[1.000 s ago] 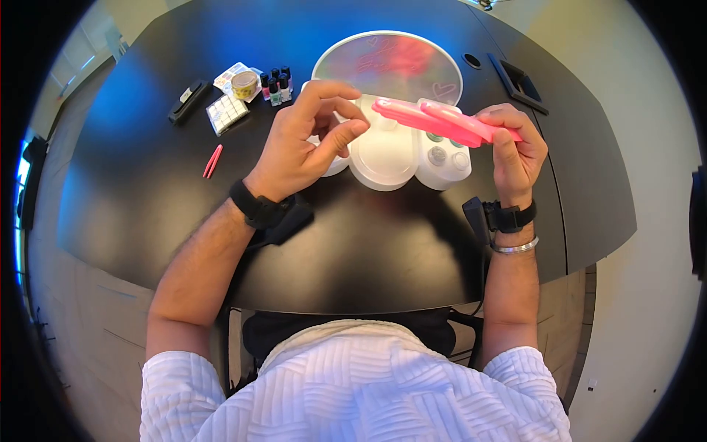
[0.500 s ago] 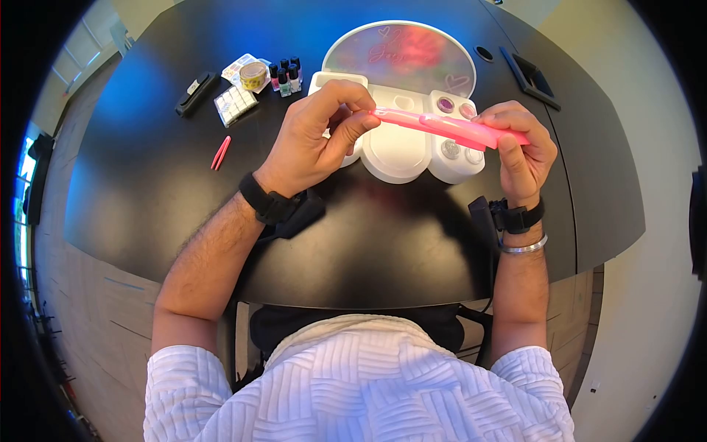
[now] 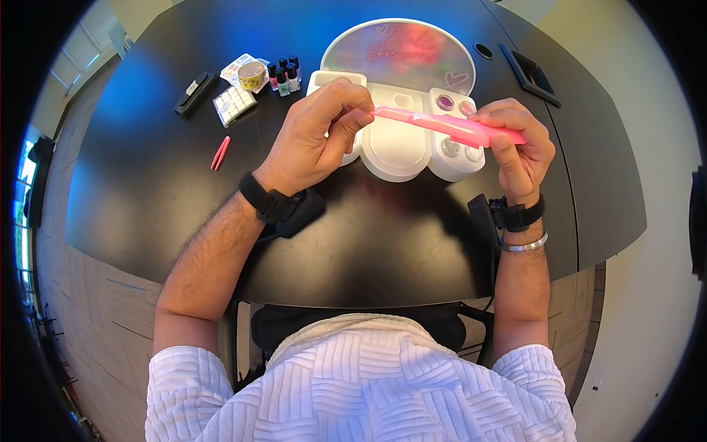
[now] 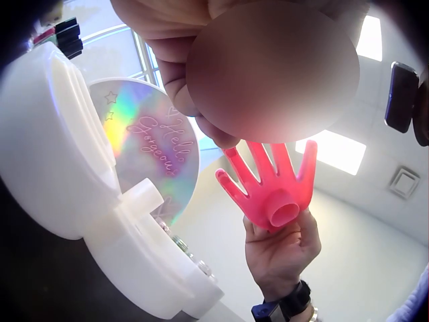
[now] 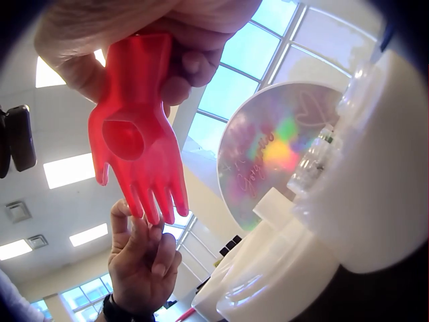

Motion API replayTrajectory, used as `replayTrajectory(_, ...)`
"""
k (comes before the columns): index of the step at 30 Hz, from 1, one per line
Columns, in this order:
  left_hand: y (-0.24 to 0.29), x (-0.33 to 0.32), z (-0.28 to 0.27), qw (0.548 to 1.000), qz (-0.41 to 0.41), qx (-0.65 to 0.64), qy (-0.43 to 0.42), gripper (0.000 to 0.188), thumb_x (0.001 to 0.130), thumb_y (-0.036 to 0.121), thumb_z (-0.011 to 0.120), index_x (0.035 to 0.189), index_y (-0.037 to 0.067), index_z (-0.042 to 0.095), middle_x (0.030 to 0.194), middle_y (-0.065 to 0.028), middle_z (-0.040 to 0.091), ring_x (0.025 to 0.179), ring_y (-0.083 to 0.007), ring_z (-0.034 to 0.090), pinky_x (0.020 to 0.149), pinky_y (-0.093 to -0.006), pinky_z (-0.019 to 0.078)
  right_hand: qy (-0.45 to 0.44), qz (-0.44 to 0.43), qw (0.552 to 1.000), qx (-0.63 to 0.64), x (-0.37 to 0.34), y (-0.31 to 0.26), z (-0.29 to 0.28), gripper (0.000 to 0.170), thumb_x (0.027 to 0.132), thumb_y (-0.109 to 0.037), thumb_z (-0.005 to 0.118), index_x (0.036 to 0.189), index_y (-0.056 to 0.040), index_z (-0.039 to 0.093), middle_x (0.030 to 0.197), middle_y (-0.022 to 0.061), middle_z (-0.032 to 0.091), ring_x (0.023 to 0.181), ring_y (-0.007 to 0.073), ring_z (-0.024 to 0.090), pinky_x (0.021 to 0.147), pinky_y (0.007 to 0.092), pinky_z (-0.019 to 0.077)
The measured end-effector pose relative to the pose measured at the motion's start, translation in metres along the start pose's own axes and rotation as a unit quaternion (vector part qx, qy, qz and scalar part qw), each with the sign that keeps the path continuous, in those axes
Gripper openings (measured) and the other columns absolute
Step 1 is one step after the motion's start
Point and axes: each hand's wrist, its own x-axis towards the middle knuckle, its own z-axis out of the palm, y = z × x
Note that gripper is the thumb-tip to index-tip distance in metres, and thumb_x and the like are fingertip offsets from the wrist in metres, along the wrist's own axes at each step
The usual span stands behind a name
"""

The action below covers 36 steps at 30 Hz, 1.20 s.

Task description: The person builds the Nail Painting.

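Note:
A glossy pink plastic model hand (image 3: 449, 127) is held up above the white base of a nail-art set (image 3: 396, 166). My right hand (image 3: 524, 147) grips it at the wrist end, thumb on the near side. My left hand (image 3: 313, 131) pinches the tip of one of its fingers between thumb and curled forefinger. In the left wrist view the model hand (image 4: 265, 194) has its fingers spread and a short round tube stands out of its palm. The right wrist view has my left hand's (image 5: 144, 272) fingertips right at the model's fingertips.
Behind the base stands a round iridescent mirror-like panel (image 3: 398, 55) with lettering. Small glitter pots (image 3: 451, 147) sit at the base's right. Leftward lie several polish bottles (image 3: 286, 77), a yellow tape roll (image 3: 251, 74), a white gridded case (image 3: 235, 106), pink tweezers (image 3: 220, 153) and a black object (image 3: 195, 96).
My left hand was apart from the model hand one second ago; its thumb and forefinger have closed on a fingertip. The model hand has tilted a little, and the head view has shifted slightly.

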Motion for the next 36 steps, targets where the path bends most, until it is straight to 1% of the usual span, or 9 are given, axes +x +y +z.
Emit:
replayTrajectory(2, 0.005, 0.000, 0.002, 0.997, -0.071, -0.028, 0.027, 0.005, 0.109, 0.006, 0.068, 0.110, 0.006, 0.063, 0.089, -0.0030, 0.062, 0.065, -0.0133, 0.057, 0.062, -0.0308, 0.0487, -0.001, -0.012, 1.000, -0.012, 0.001, -0.002, 0.002, 0.028, 0.103, -0.024, 0.077, 0.104, 0.0035, 0.076, 0.096, 0.0165, 0.077, 0.087, 0.0250, 0.074, 0.080, 0.0358, 0.0583)
replayTrajectory(6, 0.002, 0.000, 0.001, 0.997, -0.068, -0.035, 0.028, 0.004, 0.110, 0.006, 0.066, 0.110, 0.006, 0.062, 0.088, -0.0021, 0.061, 0.066, -0.0107, 0.059, 0.060, -0.0288, 0.0479, -0.008, -0.043, 0.997, -0.059, 0.005, -0.008, 0.007, 0.023, 0.101, -0.019, 0.078, 0.105, 0.0036, 0.075, 0.095, 0.0175, 0.077, 0.086, 0.0269, 0.075, 0.080, 0.0365, 0.0598)
replayTrajectory(8, 0.001, -0.001, -0.002, 0.997, -0.074, -0.028, 0.008, 0.008, 0.112, 0.004, 0.064, 0.117, 0.006, 0.058, 0.103, -0.0027, 0.059, 0.070, -0.0076, 0.062, 0.061, -0.0231, 0.0508, -0.007, -0.054, 0.996, -0.067, 0.005, -0.010, 0.009, 0.022, 0.100, -0.017, 0.078, 0.105, 0.0036, 0.075, 0.095, 0.0177, 0.077, 0.085, 0.0273, 0.075, 0.079, 0.0365, 0.0603)
replayTrajectory(18, 0.000, 0.000, -0.001, 0.997, -0.070, -0.009, 0.019, 0.009, 0.110, 0.000, 0.065, 0.112, 0.004, 0.057, 0.102, -0.0032, 0.059, 0.075, -0.0086, 0.067, 0.063, -0.0230, 0.0533, -0.016, -0.081, 0.991, -0.106, 0.004, -0.018, 0.018, 0.019, 0.099, -0.013, 0.079, 0.106, 0.0041, 0.075, 0.099, 0.0189, 0.077, 0.087, 0.0290, 0.076, 0.082, 0.0378, 0.0626)
replayTrajectory(20, 0.000, 0.002, 0.002, 0.995, -0.066, -0.033, 0.070, 0.008, 0.107, -0.002, 0.067, 0.105, 0.003, 0.061, 0.088, -0.0043, 0.064, 0.068, -0.0093, 0.066, 0.060, -0.0265, 0.0529, -0.018, -0.085, 0.990, -0.109, 0.004, -0.019, 0.019, 0.019, 0.099, -0.013, 0.079, 0.106, 0.0040, 0.075, 0.099, 0.0189, 0.077, 0.087, 0.0292, 0.076, 0.082, 0.0381, 0.0628)
replayTrajectory(24, -0.002, 0.001, 0.000, 0.993, -0.076, -0.055, 0.069, 0.009, 0.106, -0.005, 0.064, 0.104, 0.003, 0.061, 0.088, -0.0045, 0.065, 0.069, -0.0095, 0.067, 0.061, -0.0265, 0.0537, -0.023, -0.083, 0.990, -0.107, 0.004, -0.021, 0.020, 0.018, 0.098, -0.012, 0.079, 0.106, 0.0039, 0.075, 0.100, 0.0189, 0.077, 0.087, 0.0292, 0.076, 0.083, 0.0383, 0.0629)
replayTrajectory(26, -0.004, -0.001, -0.005, 0.997, -0.067, -0.028, 0.026, 0.008, 0.110, -0.004, 0.060, 0.109, 0.004, 0.058, 0.100, -0.0044, 0.060, 0.079, -0.0092, 0.069, 0.063, -0.0229, 0.0539, -0.024, -0.084, 0.990, -0.109, 0.004, -0.021, 0.020, 0.018, 0.098, -0.012, 0.079, 0.106, 0.0039, 0.075, 0.100, 0.0189, 0.077, 0.087, 0.0292, 0.076, 0.083, 0.0382, 0.0629)
replayTrajectory(33, -0.005, -0.002, 0.000, 0.997, -0.043, -0.037, 0.045, 0.009, 0.112, -0.003, 0.058, 0.115, 0.005, 0.055, 0.102, -0.0046, 0.061, 0.079, -0.0088, 0.068, 0.063, -0.0230, 0.0534, -0.023, -0.078, 0.991, -0.104, 0.003, -0.016, 0.020, 0.019, 0.099, -0.013, 0.078, 0.106, 0.0039, 0.075, 0.100, 0.0188, 0.077, 0.087, 0.0291, 0.076, 0.081, 0.0373, 0.0622)
replayTrajectory(36, -0.002, -0.001, 0.005, 0.983, -0.098, -0.099, 0.119, 0.011, 0.107, -0.004, 0.066, 0.109, 0.005, 0.060, 0.085, -0.0027, 0.067, 0.071, -0.0079, 0.068, 0.061, -0.0255, 0.0539, -0.021, -0.077, 0.992, -0.102, 0.002, -0.015, 0.020, 0.019, 0.099, -0.014, 0.078, 0.106, 0.0038, 0.075, 0.099, 0.0188, 0.077, 0.087, 0.0292, 0.076, 0.081, 0.0373, 0.0621)
